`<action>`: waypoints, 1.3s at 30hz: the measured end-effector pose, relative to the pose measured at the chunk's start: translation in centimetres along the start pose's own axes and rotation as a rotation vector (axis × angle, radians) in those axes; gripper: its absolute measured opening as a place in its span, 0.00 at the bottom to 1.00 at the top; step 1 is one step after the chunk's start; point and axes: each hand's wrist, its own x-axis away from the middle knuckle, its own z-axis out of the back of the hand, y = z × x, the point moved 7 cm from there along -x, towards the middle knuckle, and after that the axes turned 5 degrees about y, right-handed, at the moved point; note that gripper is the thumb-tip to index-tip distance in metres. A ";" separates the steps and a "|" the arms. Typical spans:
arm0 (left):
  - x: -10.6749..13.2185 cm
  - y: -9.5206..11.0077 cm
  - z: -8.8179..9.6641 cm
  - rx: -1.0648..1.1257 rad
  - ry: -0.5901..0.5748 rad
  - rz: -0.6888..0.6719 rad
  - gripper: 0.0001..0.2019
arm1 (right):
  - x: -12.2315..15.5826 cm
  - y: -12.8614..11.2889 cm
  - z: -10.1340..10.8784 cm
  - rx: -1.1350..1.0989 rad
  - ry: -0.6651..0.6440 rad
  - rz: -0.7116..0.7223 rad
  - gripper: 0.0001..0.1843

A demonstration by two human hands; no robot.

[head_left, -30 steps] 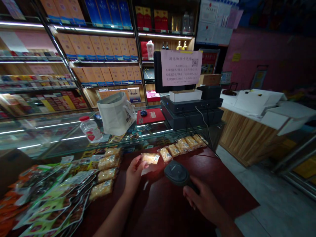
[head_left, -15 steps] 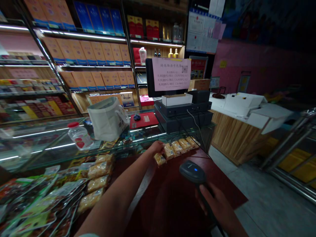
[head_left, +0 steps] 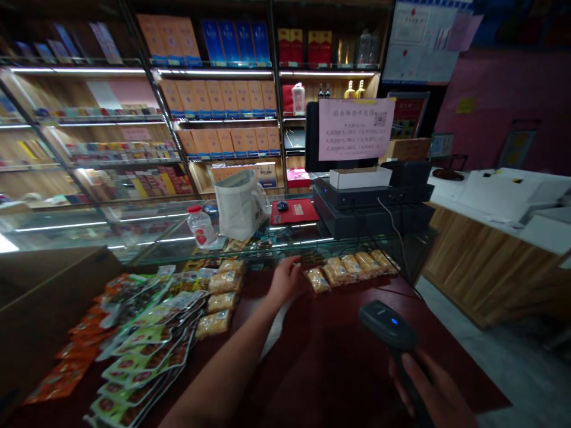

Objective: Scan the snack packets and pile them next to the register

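My right hand (head_left: 435,383) is wrapped round the handle of a dark barcode scanner (head_left: 387,324) with a lit blue spot, held above the dark red tabletop (head_left: 339,351). My left hand (head_left: 288,279) reaches over the table's far side, its thumb and forefinger slightly apart with nothing seen between them. Just to its right lies a clear-wrapped golden snack pack (head_left: 317,280), apart from the fingers. Beyond that pack, a row of similar packs (head_left: 352,267) runs along the far edge. More snack packs (head_left: 222,302) form a column left of my forearm.
Overlapping green-and-clear snack bags (head_left: 143,356) and orange packets (head_left: 74,362) cover the left side beside a cardboard box (head_left: 49,297). Behind the table, a glass counter carries a red-capped jar (head_left: 201,227), a white bag (head_left: 238,205) and a monitor with a pink notice (head_left: 355,131).
The view has turned left, bringing the box into sight. My left hand has let go of the nearest snack pack and drawn away leftward. The scanner stays in my right hand.
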 end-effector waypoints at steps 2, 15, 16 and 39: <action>0.5 -0.6 5.8 -0.148 0.096 -0.051 0.13 | -0.2 0.3 0.0 0.007 0.005 -0.012 0.35; -0.5 -5.7 19.6 -0.982 -0.015 0.008 0.13 | -0.3 -0.3 -3.3 0.035 -0.036 0.023 0.37; -0.4 -5.6 19.5 -1.011 -0.023 0.001 0.13 | -0.2 -0.4 -3.6 0.038 -0.041 0.034 0.36; 10.1 -4.4 7.5 0.497 -0.240 0.171 0.28 | 1.3 -2.2 -7.3 0.122 -0.114 0.130 0.29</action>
